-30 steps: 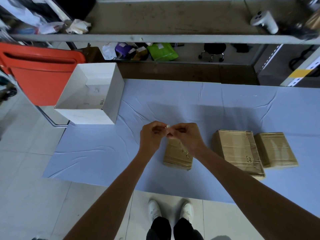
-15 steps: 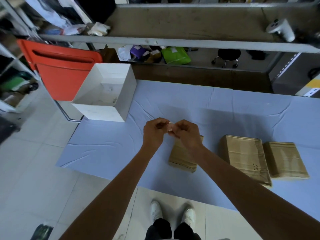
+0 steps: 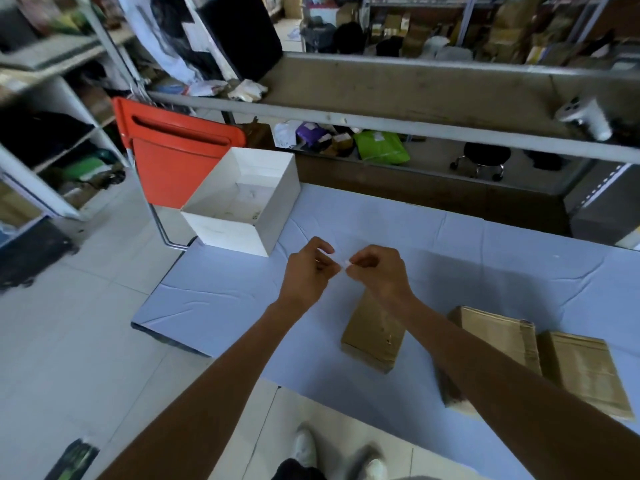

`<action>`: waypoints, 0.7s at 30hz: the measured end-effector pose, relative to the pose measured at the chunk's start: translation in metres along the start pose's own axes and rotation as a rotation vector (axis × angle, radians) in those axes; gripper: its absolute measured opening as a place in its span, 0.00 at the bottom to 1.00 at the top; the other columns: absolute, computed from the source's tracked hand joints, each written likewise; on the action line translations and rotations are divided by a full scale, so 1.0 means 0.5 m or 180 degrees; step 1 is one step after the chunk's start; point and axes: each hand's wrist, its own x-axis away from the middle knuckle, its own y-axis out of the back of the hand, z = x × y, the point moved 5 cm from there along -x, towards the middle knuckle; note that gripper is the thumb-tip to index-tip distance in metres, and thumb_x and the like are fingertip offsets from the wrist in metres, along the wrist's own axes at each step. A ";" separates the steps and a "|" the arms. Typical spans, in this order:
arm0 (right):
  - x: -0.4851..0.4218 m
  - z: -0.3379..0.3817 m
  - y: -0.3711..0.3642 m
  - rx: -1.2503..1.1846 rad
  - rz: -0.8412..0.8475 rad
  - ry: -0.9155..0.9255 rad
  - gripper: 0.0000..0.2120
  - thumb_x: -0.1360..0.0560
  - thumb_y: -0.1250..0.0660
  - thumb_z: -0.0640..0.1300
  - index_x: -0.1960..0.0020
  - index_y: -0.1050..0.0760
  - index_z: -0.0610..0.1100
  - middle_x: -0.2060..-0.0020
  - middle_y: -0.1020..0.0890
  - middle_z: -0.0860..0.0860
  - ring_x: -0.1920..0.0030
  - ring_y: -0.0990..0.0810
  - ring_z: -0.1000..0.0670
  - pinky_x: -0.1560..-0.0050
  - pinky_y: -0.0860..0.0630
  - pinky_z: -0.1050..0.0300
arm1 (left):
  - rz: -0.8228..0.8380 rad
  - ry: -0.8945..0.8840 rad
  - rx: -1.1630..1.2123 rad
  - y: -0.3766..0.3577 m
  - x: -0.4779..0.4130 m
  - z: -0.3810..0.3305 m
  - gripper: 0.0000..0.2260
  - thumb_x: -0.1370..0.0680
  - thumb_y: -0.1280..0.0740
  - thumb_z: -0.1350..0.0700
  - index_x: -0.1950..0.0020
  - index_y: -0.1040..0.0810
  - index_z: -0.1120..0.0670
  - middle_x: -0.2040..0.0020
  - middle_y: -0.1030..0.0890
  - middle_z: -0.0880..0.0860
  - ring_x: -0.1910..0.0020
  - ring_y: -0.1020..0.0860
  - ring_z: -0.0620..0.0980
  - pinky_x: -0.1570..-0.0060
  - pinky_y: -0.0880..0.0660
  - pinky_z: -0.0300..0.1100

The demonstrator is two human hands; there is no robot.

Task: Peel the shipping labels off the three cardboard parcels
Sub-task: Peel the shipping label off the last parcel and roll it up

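Observation:
Three brown cardboard parcels lie on the pale blue cloth: a small one [image 3: 375,336] under my right wrist, a larger one [image 3: 498,336] partly hidden by my right forearm, and a third [image 3: 585,370] at the far right. No labels show on their tops. My left hand [image 3: 310,270] and my right hand [image 3: 379,271] are raised above the cloth, fingertips together, both pinching a small white scrap of label [image 3: 345,263] between them.
An open white box [image 3: 277,199] stands at the cloth's far left corner, with an orange chair [image 3: 173,157] behind it. A grey shelf rail [image 3: 381,123] runs across the back. The table [image 3: 207,306] edge is near my feet.
The view has swung to the left and up, so the box and chair sit nearer the middle. My hands stay together pinching the white scrap; the parcels have not moved.

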 end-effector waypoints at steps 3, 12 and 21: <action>-0.015 0.014 -0.017 0.0541 0.0046 0.0243 0.09 0.30 0.26 0.37 0.51 0.19 0.39 0.57 0.17 0.47 0.57 0.18 0.49 0.54 0.20 0.58 | 0.0190 -0.0059 -0.1125 0.034 -0.011 0.017 0.10 0.28 0.26 0.56 0.49 0.22 0.55 0.53 0.18 0.52 0.55 0.19 0.49 0.53 0.23 0.40; -0.101 0.073 -0.140 0.1360 0.0443 0.0620 0.07 0.30 0.28 0.36 0.52 0.19 0.39 0.58 0.17 0.46 0.62 0.22 0.54 0.62 0.27 0.68 | 0.0274 0.0114 -0.2023 0.175 -0.047 0.090 0.14 0.24 0.31 0.51 0.40 0.24 0.52 0.41 0.22 0.52 0.44 0.22 0.51 0.46 0.28 0.41; -0.221 0.150 -0.314 0.1698 0.0634 0.0525 0.09 0.29 0.26 0.42 0.56 0.20 0.36 0.65 0.19 0.47 0.62 0.18 0.47 0.60 0.27 0.61 | 0.0328 0.0291 -0.2092 0.318 -0.133 0.181 0.12 0.24 0.32 0.52 0.41 0.25 0.52 0.40 0.23 0.52 0.42 0.24 0.52 0.43 0.26 0.46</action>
